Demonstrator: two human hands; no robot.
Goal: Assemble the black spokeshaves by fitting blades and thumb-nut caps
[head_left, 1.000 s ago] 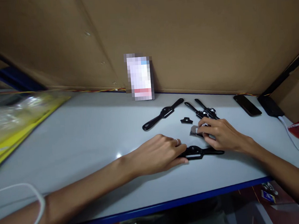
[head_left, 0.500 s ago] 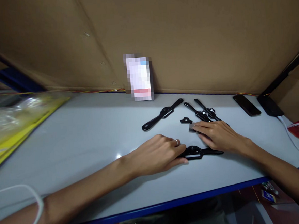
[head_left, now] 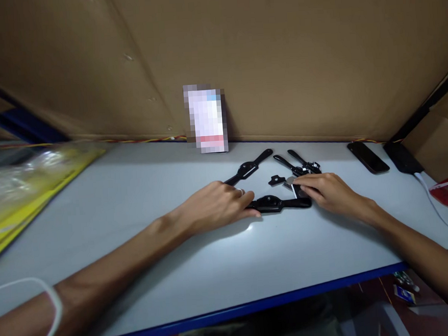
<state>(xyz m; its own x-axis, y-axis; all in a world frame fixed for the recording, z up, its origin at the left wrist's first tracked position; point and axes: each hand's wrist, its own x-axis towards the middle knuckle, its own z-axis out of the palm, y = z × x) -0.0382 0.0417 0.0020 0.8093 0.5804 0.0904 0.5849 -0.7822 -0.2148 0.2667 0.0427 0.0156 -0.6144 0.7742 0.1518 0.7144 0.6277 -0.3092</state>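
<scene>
Tool over the desk, clamped at its left end in the fingers of the left hand. Thin piece, probably a blade though partly hidden, pinched just behind in the fingers of the right hand. Best to steady the tool and grip the thin piece by its faces.

Person's L hand grips a blk two-handled tool by its L end, on or just over the tabletop, can't tell which. R hand pinches a sm. metal plate near the tool's R handle; sm. blk part lies just beside the plate. 2nd blk tool lies past L hand, near end hidden; two more blk tools w/ bright fittings sit behind R hand. Phone lies far R.
</scene>
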